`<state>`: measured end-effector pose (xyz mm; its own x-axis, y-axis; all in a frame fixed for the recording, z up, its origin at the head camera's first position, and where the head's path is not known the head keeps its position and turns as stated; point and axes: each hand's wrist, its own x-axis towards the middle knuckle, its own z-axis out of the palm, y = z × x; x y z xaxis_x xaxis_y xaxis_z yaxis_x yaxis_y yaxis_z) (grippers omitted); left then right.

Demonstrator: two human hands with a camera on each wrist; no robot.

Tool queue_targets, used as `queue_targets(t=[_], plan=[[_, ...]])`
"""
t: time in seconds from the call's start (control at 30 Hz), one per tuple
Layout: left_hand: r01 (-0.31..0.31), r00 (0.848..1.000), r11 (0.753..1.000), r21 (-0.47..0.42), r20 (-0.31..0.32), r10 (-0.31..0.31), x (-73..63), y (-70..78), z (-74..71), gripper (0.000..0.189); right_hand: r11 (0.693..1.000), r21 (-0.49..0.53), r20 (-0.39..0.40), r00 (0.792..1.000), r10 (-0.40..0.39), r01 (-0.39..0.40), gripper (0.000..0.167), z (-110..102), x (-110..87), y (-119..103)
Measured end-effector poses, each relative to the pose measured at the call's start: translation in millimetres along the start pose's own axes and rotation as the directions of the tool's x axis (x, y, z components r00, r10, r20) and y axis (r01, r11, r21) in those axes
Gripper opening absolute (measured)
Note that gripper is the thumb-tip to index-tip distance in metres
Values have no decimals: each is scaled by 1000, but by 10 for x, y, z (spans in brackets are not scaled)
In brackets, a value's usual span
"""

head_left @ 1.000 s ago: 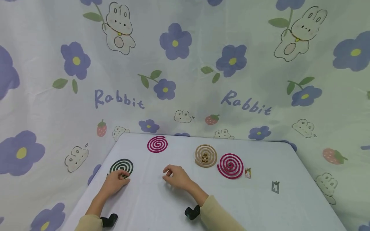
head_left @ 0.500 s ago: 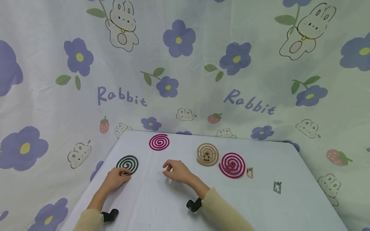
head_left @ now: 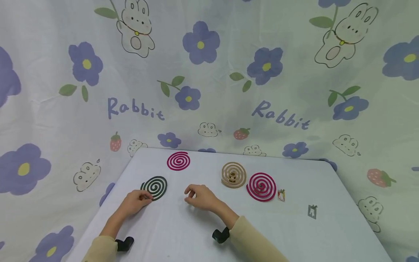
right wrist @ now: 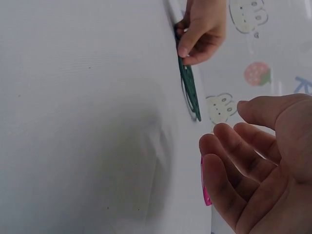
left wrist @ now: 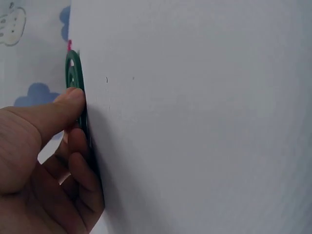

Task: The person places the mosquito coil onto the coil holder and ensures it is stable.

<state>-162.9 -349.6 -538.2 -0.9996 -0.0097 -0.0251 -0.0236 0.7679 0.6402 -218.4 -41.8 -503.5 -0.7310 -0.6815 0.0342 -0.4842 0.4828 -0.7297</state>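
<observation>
In the head view my left hand (head_left: 134, 202) pinches the near left edge of a green mosquito coil (head_left: 155, 187). Seen from the left wrist, the thumb lies over the edge of the coil (left wrist: 73, 63), and the fingers are curled beneath. The right wrist view shows the same coil (right wrist: 188, 85) edge-on, slightly tilted near the white tabletop; I cannot tell whether it touches. My right hand (head_left: 203, 197) holds nothing, its fingers loosely bent, just right of the green coil and over the table.
A pink coil (head_left: 178, 161) lies at the back left. Right of centre lie a tan coil (head_left: 234, 174), with a small gold-coloured piece at its middle, and another pink coil (head_left: 261, 186). Two small metal coil stands, one shiny (head_left: 281, 195) and one grey (head_left: 312, 211), lie further right.
My left hand has shifted right with the green coil, bringing it nearer the right hand. The right hand has stayed almost still. The head view has shifted slightly.
</observation>
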Motion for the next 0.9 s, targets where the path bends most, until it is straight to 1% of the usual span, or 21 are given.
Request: queue_targets(t=[0.23,0.33,0.47,0.57,0.67,0.77,0.9], plan=[[-56,996,998,-16,72,57,93,98,28,5,1000,-22,-14,1000,-5,5,22,-72,-51,37],[-79,991,997,-20,103,81,121,131,76,7,999,-32,-19,1000,-3,3,22,-92,-64,66],[-135,981,991,6,139,133,143,167,159,5,999,-42,-11,1000,16,-17,23,-119,-78,124],[-190,970,981,29,158,183,153,199,206,4,998,-50,-6,1000,25,-25,24,-146,-78,159],[-235,957,972,26,179,227,168,243,238,5,998,-54,-17,1000,24,-25,25,-172,-74,178],[-247,951,969,17,194,239,183,298,255,4,998,-50,-28,999,25,-26,27,-177,-59,193],[-239,951,971,-8,201,236,203,342,266,4,998,-42,-30,999,39,-40,32,-163,-28,214]])
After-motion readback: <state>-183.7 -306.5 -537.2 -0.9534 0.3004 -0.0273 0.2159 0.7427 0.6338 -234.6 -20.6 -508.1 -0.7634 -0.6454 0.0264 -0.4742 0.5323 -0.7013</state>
